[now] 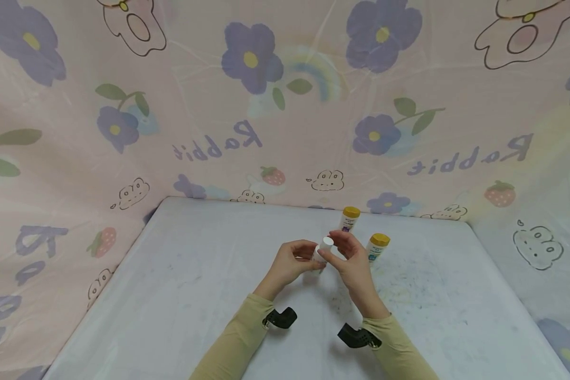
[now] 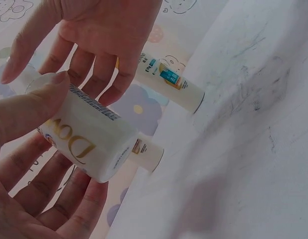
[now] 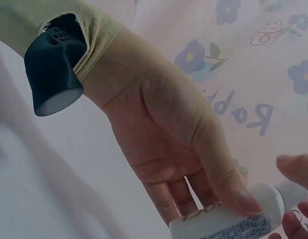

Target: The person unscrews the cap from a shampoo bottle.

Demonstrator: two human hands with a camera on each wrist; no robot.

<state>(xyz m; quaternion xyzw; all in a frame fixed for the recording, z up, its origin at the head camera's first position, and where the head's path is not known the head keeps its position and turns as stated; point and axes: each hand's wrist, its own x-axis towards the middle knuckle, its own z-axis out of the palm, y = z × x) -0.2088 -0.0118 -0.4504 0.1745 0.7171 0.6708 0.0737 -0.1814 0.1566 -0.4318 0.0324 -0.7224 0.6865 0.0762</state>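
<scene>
A small white bottle with gold "Dov" lettering is tilted, its narrower white cap uppermost. My left hand grips its body, thumb on one side and fingers behind. Around the cap my right hand is spread with fingers loosely bent. In the right wrist view, the right thumb stands a little off the cap and the fingers are close to its other side. Some of the right fingers are hidden behind the bottle in the head view.
Two white bottles with yellow caps stand on the white tabletop: one bottle farther back, the other bottle just right of my right hand. A printed curtain walls the table at the back and sides.
</scene>
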